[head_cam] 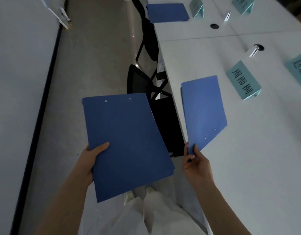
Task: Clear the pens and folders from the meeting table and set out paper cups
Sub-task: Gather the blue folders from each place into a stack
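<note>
My left hand (88,160) holds a stack of dark blue folders (127,143) in the air over the floor, thumb on top at its left edge. My right hand (195,164) pinches the near corner of another blue folder (203,111), which lies partly lifted at the edge of the white meeting table (256,158). A third blue folder (167,12) lies flat on the table at the far end. Two pens lie on the table: one (253,50) by a round cable hole, another (227,16) farther back.
Teal name cards (243,80) stand on the table, with more at the right edge and far end. Black chairs (143,82) are tucked along the table's left side. A grey floor aisle runs between the table and a white wall (19,82) on the left.
</note>
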`<state>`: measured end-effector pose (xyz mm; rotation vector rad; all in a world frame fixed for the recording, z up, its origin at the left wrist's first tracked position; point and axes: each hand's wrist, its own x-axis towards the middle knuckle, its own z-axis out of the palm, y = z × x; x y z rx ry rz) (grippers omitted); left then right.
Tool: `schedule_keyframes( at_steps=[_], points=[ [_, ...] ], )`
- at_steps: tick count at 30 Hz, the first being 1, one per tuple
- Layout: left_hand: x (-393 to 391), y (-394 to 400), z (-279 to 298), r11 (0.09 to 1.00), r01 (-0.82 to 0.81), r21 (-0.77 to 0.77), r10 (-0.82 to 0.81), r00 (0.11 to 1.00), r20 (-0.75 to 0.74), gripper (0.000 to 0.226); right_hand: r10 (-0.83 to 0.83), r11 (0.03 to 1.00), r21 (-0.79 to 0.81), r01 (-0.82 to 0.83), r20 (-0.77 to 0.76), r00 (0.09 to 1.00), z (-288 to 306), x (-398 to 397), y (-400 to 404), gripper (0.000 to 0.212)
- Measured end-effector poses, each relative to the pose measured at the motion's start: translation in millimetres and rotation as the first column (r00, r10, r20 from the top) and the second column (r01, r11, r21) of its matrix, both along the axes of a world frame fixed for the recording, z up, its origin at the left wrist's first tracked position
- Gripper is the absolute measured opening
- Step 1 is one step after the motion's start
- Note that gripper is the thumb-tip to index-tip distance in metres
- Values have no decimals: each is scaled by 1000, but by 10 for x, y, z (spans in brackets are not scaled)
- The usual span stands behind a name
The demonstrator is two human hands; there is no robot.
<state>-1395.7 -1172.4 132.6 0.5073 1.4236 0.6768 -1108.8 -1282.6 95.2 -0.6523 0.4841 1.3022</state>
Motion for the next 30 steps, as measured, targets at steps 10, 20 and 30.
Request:
schedule_keyframes(
  at_steps=[10,20,30],
  points=[
    [-116,-46,110,996,-83,41,82,997,14,46,583,784,-119,-609,478,657,205,178,42,45],
    [-562,296,103,981,-188,41,186,982,34,65,737,472,-324,-820,655,166,239,-243,812,54],
    [-1540,1533,100,978,-207,6,207,978,26,66,761,304,-448,-841,646,-69,231,-1403,2195,53]
  ],
)
